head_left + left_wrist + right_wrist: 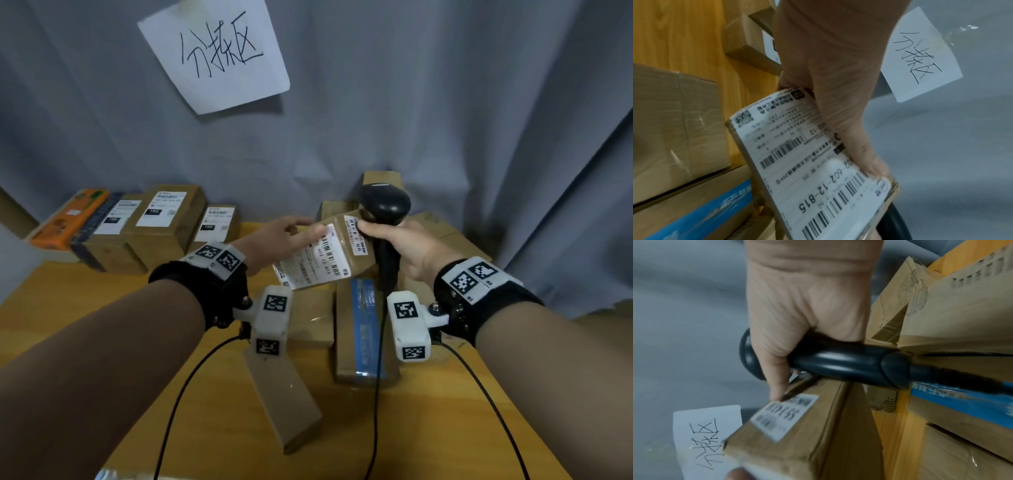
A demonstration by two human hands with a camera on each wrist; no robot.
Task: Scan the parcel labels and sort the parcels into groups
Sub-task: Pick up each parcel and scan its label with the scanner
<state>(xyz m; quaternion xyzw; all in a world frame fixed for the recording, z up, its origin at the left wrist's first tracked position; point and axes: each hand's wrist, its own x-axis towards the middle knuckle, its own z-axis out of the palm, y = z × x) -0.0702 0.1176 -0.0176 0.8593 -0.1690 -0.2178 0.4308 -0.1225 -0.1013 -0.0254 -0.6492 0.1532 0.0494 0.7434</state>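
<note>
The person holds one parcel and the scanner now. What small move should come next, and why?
Probably draw the scanner back and point its head at the barcode. The right hand grips it upright against the parcel, its thumb on the small side sticker. The left hand holds the parcel lifted, big label up, so the code seems ready to read.

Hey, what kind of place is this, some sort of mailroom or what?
Probably a small makeshift parcel-sorting station. Labelled cardboard parcels are lined up on a wooden table, the right hand grips a barcode scanner, and a handwritten sign hangs on the grey curtain.
</note>
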